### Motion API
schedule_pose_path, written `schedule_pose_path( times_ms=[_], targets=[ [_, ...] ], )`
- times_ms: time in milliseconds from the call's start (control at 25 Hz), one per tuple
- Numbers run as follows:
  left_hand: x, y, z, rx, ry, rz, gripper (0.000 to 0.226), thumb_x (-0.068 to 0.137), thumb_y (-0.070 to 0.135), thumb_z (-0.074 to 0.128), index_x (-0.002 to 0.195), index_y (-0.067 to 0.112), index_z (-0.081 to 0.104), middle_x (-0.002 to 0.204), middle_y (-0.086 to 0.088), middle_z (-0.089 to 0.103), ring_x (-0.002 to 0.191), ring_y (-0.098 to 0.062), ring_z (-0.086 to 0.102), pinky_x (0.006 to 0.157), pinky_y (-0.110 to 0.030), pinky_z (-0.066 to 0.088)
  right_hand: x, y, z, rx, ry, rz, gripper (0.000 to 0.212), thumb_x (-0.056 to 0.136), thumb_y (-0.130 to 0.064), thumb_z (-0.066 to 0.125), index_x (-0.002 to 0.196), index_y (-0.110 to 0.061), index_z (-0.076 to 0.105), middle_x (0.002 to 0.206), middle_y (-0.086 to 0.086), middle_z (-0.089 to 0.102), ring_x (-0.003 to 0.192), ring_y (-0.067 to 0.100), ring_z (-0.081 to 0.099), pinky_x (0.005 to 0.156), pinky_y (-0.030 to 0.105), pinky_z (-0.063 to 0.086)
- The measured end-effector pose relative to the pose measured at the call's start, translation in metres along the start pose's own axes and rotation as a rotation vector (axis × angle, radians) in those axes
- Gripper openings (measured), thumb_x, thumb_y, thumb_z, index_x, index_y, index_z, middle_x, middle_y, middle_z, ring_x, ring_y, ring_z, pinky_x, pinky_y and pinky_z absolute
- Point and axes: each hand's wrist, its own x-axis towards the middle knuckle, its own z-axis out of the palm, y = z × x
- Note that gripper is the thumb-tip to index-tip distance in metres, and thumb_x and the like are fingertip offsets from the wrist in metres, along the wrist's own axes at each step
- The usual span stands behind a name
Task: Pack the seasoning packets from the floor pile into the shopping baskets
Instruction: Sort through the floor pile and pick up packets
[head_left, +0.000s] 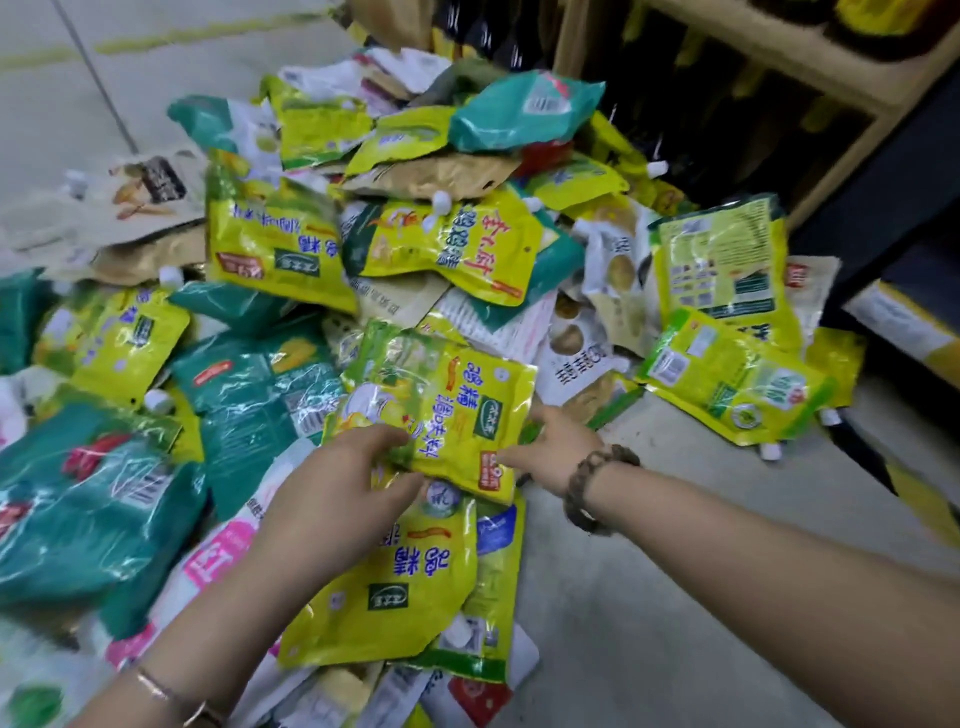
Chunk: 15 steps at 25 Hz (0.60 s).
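**Yellow 鸡精 packet held in both hands above the floor pile**

Just below the middle of the frame, a yellow packet is lifted slightly above the heap and tilted. It is glossy and creased, shading to green at its upper left, with a hang hole at its upper right corner. Blue characters on its face, turned sideways, read 鸡精 and 调味料. Beside them are a small green brand badge and a red label at the lower corner, both too blurred to read.

The left hand pinches the packet's lower left edge, fingers over the face and thumb below. The right hand grips the lower right corner, thumb on the red label and fingers behind.

Directly under the hands lies a second yellow packet, also printed 鸡精 in blue. The pile spreads across the left and centre of the frame, with teal packets at lower left and a pink-and-white packet beside them. A yellow pouch with red and blue characters sits at upper centre. At right, two yellow packets lie showing their printed backs.

A bead bracelet circles the right wrist and a thin bangle the left. Grey floor shows at lower right, and a wooden shelf at upper right.
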Motion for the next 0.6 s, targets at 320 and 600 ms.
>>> schedule_pose_path(
  times_ms=[320, 600],
  targets=[
    [0.018, -0.020, -0.001, -0.154, 0.151, -0.102, 0.024, 0.082, 0.027, 0.068, 0.106, 0.026, 0.067, 0.095, 0.008, 0.066, 0.093, -0.015, 0.063, 0.083, -0.033, 0.049, 0.045, -0.001, 0.042, 0.715, 0.150, 0.218, 0.052, 0.074, -0.031, 0.077, 0.118, -0.009, 0.059, 0.119, 0.010, 0.064, 0.102, 0.030, 0.063, 0.090, 0.045, 0.051],
    [0.026, -0.023, -0.053, -0.275, 0.073, 0.096, 0.092, 0.052, 0.075, 0.071, 0.133, 0.048, 0.037, 0.135, 0.025, 0.043, 0.127, 0.005, 0.039, 0.104, -0.024, 0.030, -0.016, -0.015, -0.040, 0.566, 0.032, -0.250, 0.026, 0.077, -0.006, 0.071, 0.097, -0.014, 0.058, 0.091, 0.001, 0.069, 0.077, 0.023, 0.061, 0.063, 0.030, 0.052]
  ],
)
